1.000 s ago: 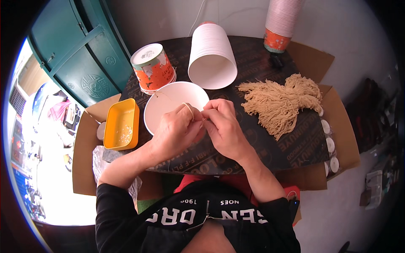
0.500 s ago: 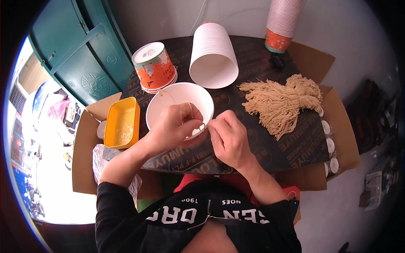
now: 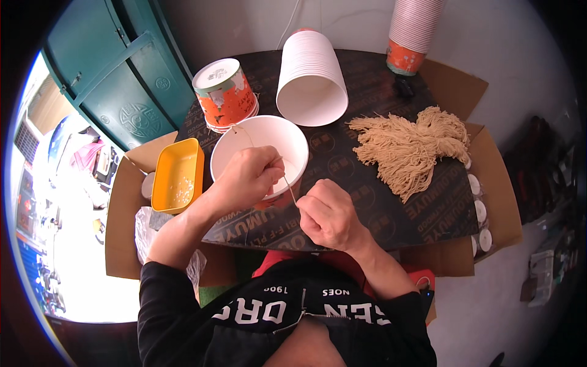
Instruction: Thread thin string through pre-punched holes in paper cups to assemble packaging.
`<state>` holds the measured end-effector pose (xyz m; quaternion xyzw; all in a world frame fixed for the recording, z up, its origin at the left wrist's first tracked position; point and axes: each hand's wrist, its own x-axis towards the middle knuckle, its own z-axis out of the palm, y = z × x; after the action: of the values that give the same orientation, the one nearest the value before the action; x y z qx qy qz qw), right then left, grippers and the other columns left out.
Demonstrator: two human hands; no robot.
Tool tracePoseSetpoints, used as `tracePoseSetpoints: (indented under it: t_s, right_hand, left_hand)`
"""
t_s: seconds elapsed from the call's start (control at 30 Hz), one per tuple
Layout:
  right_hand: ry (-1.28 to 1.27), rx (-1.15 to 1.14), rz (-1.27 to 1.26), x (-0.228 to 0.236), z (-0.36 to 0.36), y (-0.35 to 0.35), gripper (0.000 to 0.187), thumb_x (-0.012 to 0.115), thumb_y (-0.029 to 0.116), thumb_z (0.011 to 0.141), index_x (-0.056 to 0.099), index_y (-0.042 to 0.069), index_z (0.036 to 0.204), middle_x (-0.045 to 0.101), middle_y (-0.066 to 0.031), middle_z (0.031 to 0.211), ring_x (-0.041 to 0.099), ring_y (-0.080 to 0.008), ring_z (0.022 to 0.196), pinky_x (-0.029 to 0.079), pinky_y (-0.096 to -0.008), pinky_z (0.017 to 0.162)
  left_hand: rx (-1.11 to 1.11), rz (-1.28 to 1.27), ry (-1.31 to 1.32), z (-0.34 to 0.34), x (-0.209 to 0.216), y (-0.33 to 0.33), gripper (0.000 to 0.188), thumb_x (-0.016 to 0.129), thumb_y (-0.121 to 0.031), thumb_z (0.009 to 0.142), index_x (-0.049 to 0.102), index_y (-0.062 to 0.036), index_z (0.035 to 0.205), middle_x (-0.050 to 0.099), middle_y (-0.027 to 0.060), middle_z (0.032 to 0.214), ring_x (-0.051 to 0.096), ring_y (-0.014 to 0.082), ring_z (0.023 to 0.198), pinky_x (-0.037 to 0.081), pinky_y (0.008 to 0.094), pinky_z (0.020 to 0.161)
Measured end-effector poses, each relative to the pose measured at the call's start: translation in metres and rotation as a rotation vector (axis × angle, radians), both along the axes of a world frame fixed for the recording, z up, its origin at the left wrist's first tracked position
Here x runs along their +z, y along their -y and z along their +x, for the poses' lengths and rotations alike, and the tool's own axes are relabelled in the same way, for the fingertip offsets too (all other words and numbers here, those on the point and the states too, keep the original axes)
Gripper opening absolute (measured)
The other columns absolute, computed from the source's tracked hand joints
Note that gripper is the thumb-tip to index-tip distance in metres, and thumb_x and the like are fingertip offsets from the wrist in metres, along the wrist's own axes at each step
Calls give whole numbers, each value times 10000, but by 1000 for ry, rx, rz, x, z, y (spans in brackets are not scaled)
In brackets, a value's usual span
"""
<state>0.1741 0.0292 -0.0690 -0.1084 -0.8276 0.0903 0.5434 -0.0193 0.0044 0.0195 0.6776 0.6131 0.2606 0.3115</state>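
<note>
A white-lined paper bucket (image 3: 295,137) stands on the dark table in front of me, its open mouth up and tilted toward me. A beige string (image 3: 291,191) runs from its far left rim, across the mouth, to my hands. My left hand (image 3: 252,174) is closed on the string over the bucket's near rim. To the right and slightly nearer, my right hand (image 3: 329,214) pinches the same string, which is taut between the two hands. The fingertips of both hands are partly hidden. A bundle of beige strings (image 3: 411,150) lies on the table at the right.
Upside-down orange buckets (image 3: 225,101) stand at the back left. A nested stack of white buckets (image 3: 310,76) lies behind my bucket; another stack (image 3: 416,30) rises at the far right. A yellow bin (image 3: 197,174) with small white bits sits left. Cardboard boxes (image 3: 498,202) flank the table.
My right hand has moved down and toward me, away from my left hand, drawing the string out straight between them. The left hand has stayed near the bucket's rim.
</note>
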Motion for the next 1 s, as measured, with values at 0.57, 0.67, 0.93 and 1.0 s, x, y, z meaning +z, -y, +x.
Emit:
tracePoseSetpoints:
  t_s: [0.57, 0.67, 0.93, 1.0]
  right_hand:
    - [-173, 223, -445, 14, -20, -4, 121, 580, -99, 844, 560, -23, 936, 619, -220, 1184, 634, -242, 795, 524, -326, 696]
    - [-230, 166, -371, 13, -24, -5, 106, 584, -92, 858, 587, -19, 936, 641, -165, 1071, 617, -180, 756, 498, -266, 666]
    - [-272, 23, -333, 10, -26, 6, 122, 605, -104, 855, 590, -8, 929, 569, -107, 856, 578, -212, 684, 484, -312, 601]
    - [-282, 0, -392, 6, -26, 10, 116, 607, -102, 861, 595, -8, 929, 563, -98, 833, 563, -190, 652, 474, -304, 583]
  left_hand:
    - [-134, 133, 204, -7, -6, 4, 163, 633, -126, 941, 706, 18, 962, 662, 40, 714, 584, 67, 632, 474, 243, 576]
    - [-156, 176, 183, -7, -6, 6, 144, 639, -106, 928, 692, 26, 951, 660, 55, 725, 591, 82, 636, 487, 252, 597]
    - [-140, 442, 24, -9, -12, 14, 79, 663, 14, 816, 602, -1, 865, 597, 76, 830, 605, 163, 660, 476, 288, 580]
    - [-152, 490, -39, -6, -12, 19, 114, 671, 18, 788, 594, -30, 857, 582, 86, 846, 602, 227, 686, 473, 314, 600]
